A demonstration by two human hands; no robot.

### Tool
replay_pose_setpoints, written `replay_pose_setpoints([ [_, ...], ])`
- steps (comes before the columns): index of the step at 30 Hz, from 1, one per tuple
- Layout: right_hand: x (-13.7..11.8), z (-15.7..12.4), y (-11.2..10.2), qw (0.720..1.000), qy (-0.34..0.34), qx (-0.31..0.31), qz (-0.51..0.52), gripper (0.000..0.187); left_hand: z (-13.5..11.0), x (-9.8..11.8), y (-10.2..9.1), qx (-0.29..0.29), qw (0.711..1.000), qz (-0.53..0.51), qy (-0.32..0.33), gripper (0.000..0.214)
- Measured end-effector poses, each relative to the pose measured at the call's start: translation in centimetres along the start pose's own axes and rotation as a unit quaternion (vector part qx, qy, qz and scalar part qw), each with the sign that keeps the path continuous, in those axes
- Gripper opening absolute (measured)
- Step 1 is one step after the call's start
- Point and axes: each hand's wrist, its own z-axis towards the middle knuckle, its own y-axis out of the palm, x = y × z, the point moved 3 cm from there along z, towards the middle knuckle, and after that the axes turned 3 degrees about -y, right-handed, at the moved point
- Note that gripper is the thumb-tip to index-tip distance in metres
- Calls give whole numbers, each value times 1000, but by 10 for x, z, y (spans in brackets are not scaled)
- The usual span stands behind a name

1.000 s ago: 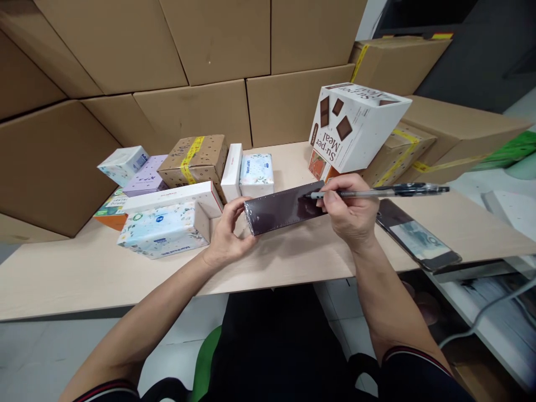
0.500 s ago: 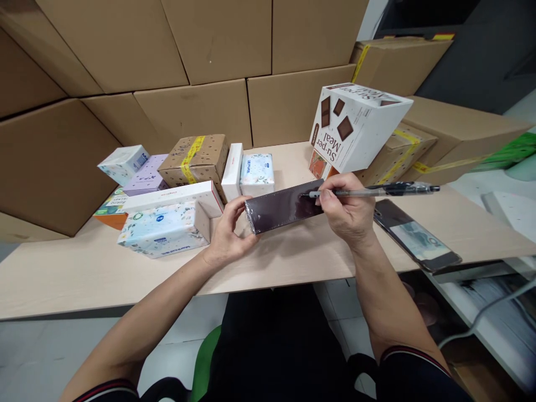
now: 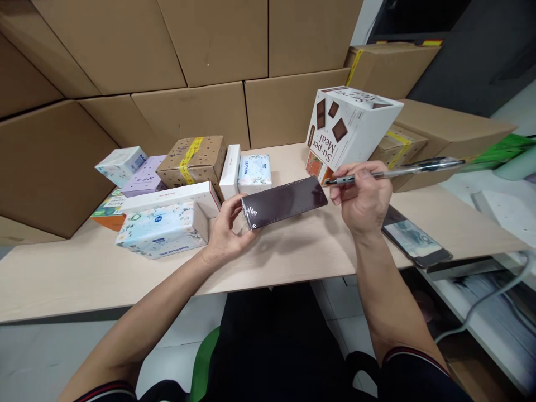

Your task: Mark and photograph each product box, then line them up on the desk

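Note:
My left hand (image 3: 229, 230) grips the left end of a dark brown box in shiny clear wrap (image 3: 285, 203), tilted above the table. Between the thumb and fingers of my right hand (image 3: 365, 196) is a pen (image 3: 402, 170), its tip just off the box's right end. Left of my left hand are a floral tissue pack (image 3: 163, 231) and a long white box (image 3: 176, 195). Behind the dark box stand a smaller tissue pack (image 3: 255, 170) and a slim white box (image 3: 230, 170). A white Su-per Meal box (image 3: 352, 131) stands beyond my right hand.
Taped brown cartons (image 3: 195, 159) and a purple box (image 3: 144, 177) sit at the back left of the wooden table (image 3: 268, 262). Large cardboard boxes (image 3: 192, 120) wall off the back. A phone (image 3: 414, 237) lies right of my right forearm.
My right hand has moved right with the pen, so the tip has left the dark box's surface. The left hand keeps its hold on the box.

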Motion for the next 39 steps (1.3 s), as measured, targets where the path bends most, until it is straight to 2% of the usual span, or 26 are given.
replay_pose_setpoints([
  [3, 7, 8, -8, 998, 42, -36, -19, 24, 0, 0, -2, 10, 999, -4, -30, 72],
  [5, 13, 11, -12, 986, 87, -99, -103, 27, 1, 0, -4, 14, 999, -7, -47, 72],
  [6, 16, 11, -13, 970, 110, -143, -162, 27, 1, 0, -5, 16, 998, -9, -52, 72],
  [8, 23, 9, -14, 908, 155, -253, -297, 26, 3, 1, -7, 24, 998, -16, -63, 72],
  [11, 32, 3, -15, 769, 198, -381, -474, 33, 4, 0, -8, 35, 996, -32, -78, 70],
  [12, 34, 2, -16, 730, 206, -398, -517, 36, 5, -1, -8, 36, 995, -37, -84, 70],
  [14, 37, 2, -16, 675, 215, -404, -579, 39, 5, -1, -8, 36, 994, -44, -90, 70],
  [17, 39, 2, -15, 630, 235, -390, -629, 38, 5, -2, -7, 33, 994, -51, -92, 71],
  [20, 38, 1, -14, 618, 240, -370, -651, 36, 4, -2, -7, 31, 993, -58, -96, 70],
  [22, 34, -3, -14, 638, 222, -346, -651, 36, 5, -4, -7, 31, 992, -60, -103, 71],
  [25, 20, -11, -25, 681, 189, -270, -654, 39, 5, -7, -7, 28, 991, -64, -113, 75],
  [27, 6, -17, -43, 687, 158, -217, -675, 44, 6, -8, -8, 23, 991, -64, -115, 76],
  [29, -6, -21, -70, 661, 142, -190, -712, 60, 6, -9, -8, 21, 991, -64, -116, 76],
  [31, -13, -24, -103, 624, 181, -189, -736, 79, 6, -10, -9, 22, 991, -65, -117, 77],
  [33, -14, -25, -136, 608, 238, -191, -733, 93, 7, -10, -9, 21, 990, -66, -120, 77],
  [36, -6, -26, -169, 626, 269, -208, -702, 90, 8, -8, -9, 14, 990, -59, -129, 77],
  [39, 3, -27, -179, 646, 235, -221, -691, 79, 8, -8, -9, 9, 990, -58, -126, 78],
])
